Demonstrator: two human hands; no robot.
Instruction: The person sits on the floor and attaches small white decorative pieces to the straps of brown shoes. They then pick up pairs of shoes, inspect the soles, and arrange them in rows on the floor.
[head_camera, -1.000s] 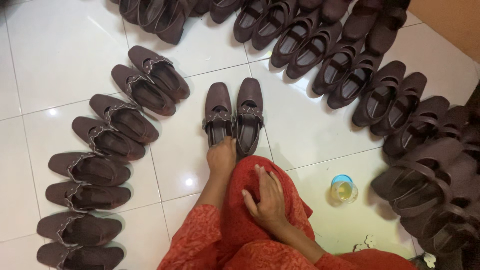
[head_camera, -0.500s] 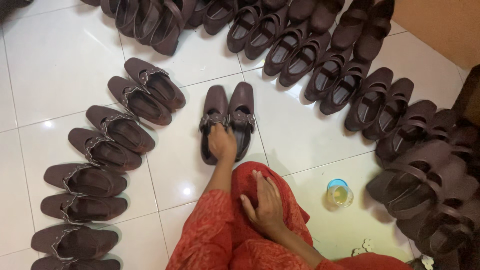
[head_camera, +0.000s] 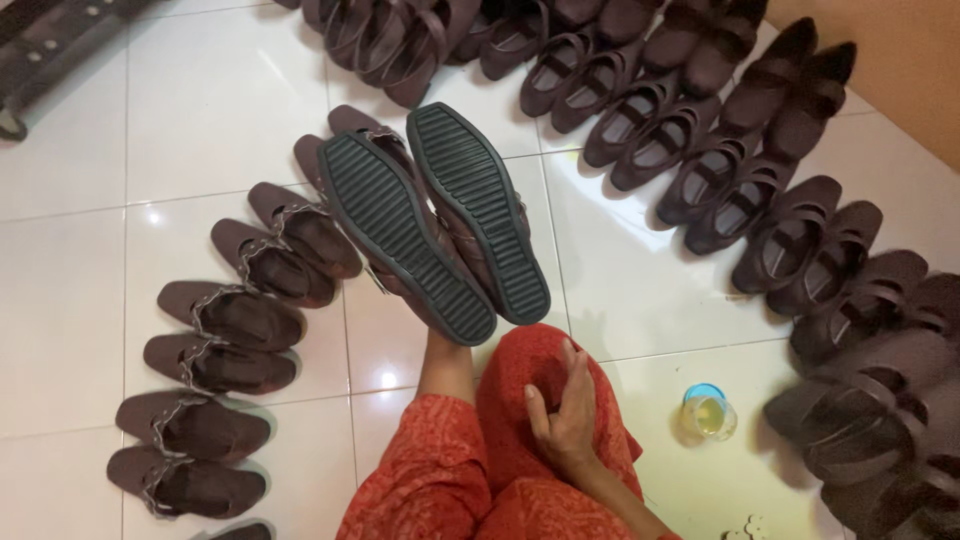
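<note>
The pair of brown shoes (head_camera: 435, 225), seemingly light with stiff ribbed soles, is held up, soles to the camera, by the left hand (head_camera: 440, 335), its grip hidden beneath; the right hand (head_camera: 563, 415) lies open on the knee.

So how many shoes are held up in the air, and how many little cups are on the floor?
Dark brown shoes with ribbed black soles, held up: 2
Small clear plastic cup with blue rim: 1
Total: 3
</note>
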